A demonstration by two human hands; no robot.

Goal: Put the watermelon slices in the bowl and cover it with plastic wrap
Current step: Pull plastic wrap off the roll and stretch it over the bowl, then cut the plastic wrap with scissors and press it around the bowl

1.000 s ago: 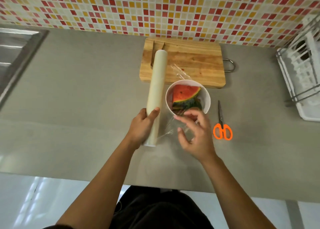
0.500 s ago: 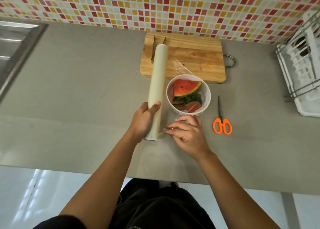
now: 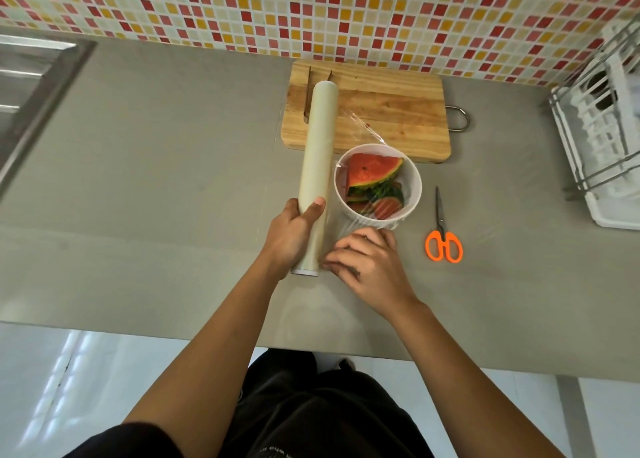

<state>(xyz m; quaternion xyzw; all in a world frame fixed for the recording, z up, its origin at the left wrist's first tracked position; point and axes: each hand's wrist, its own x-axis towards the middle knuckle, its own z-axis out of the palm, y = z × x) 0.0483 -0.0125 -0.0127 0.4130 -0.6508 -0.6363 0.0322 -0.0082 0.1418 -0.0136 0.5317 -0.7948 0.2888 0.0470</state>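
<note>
A white bowl (image 3: 414,180) stands on the grey counter and holds watermelon slices (image 3: 372,172). A long cream roll of plastic wrap (image 3: 317,146) lies left of the bowl, its far end over the cutting board. My left hand (image 3: 292,236) grips the near part of the roll. Clear film (image 3: 363,130) stretches from the roll over the bowl. My right hand (image 3: 369,265) rests just in front of the bowl, fingers curled and pinching the film's near edge close to the roll's end.
A wooden cutting board (image 3: 391,111) lies behind the bowl, with tongs (image 3: 307,94) on it. Orange-handled scissors (image 3: 442,236) lie right of the bowl. A white dish rack (image 3: 602,128) stands far right, a steel sink (image 3: 31,87) far left.
My right hand has moved from the bowl's near rim down and left toward the roll's end, with the film drawn down over the bowl's front. The left hand stays on the roll.
</note>
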